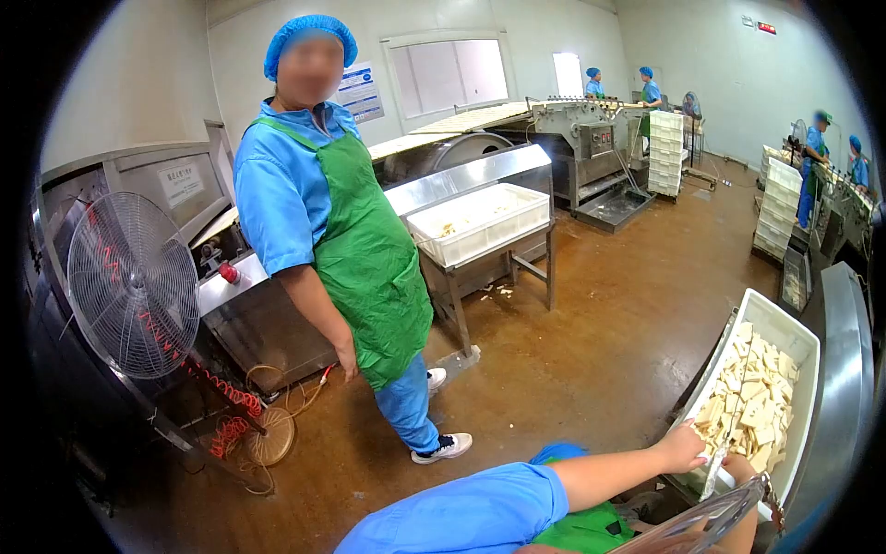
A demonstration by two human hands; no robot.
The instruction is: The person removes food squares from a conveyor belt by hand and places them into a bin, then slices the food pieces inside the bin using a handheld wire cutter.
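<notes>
My left hand (681, 448), at the end of a bare forearm and blue sleeve, is at the near end of a white plastic crate (808, 355). Its fingers are bent beside the pale yellow flat pieces (755, 397) heaped inside. Close to it, my right hand (738, 469) has curled fingers and is partly covered by a clear curved edge (701, 517) in the foreground. Between the hands is a slim whitish, silvery strip (713, 475), which the right fingers seem to hold; its kind cannot be made out. A thin dark line runs from there over the pieces.
A co-worker in a green apron (369, 249) stands at left, near a wire-guarded fan (134, 282) and a red coiled hose (226, 434). Behind, a white crate (480, 231) rests on a metal stand. Conveyor machinery (591, 138), stacked crates (664, 152) and several people are farther back.
</notes>
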